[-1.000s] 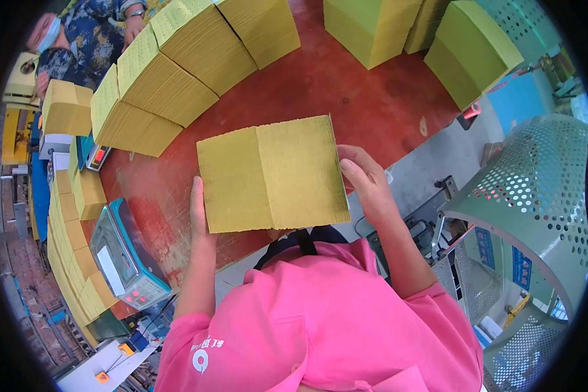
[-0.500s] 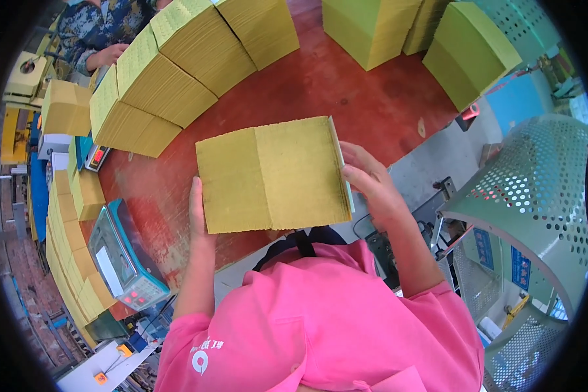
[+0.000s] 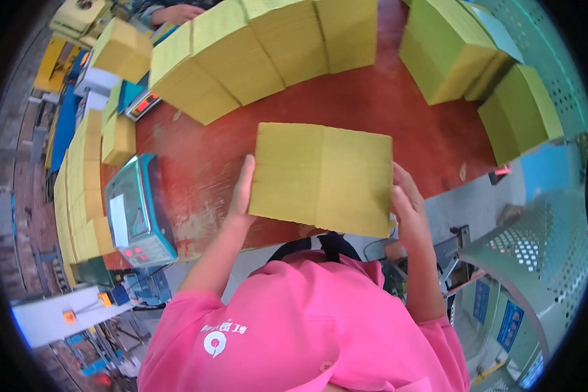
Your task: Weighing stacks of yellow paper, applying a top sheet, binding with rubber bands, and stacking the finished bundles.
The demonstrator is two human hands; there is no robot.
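Observation:
Between my two hands I hold a thick block of yellow paper (image 3: 320, 179), its sheets pressed together and a crease line running down the middle of the facing side. My left hand (image 3: 244, 189) presses against the block's left edge, with the thumb showing and the other fingers hidden. Round the right edge curls my right hand (image 3: 408, 199), its fingers partly behind the paper. The block is above the near edge of a red table (image 3: 431, 150), in front of my body.
Similar yellow blocks (image 3: 268, 55) line the table's far side. More paper blocks (image 3: 451, 59) stand at the right. A teal weighing scale (image 3: 140, 209) is at the left, near a smaller scale (image 3: 142, 103). Green perforated metal (image 3: 529, 242) curves at the right. Another person's hand (image 3: 176, 13) shows at the top.
The view has shifted, so the table and its contents appear farther right. The block has tilted in my hands, and the pale strip at its right edge no longer shows.

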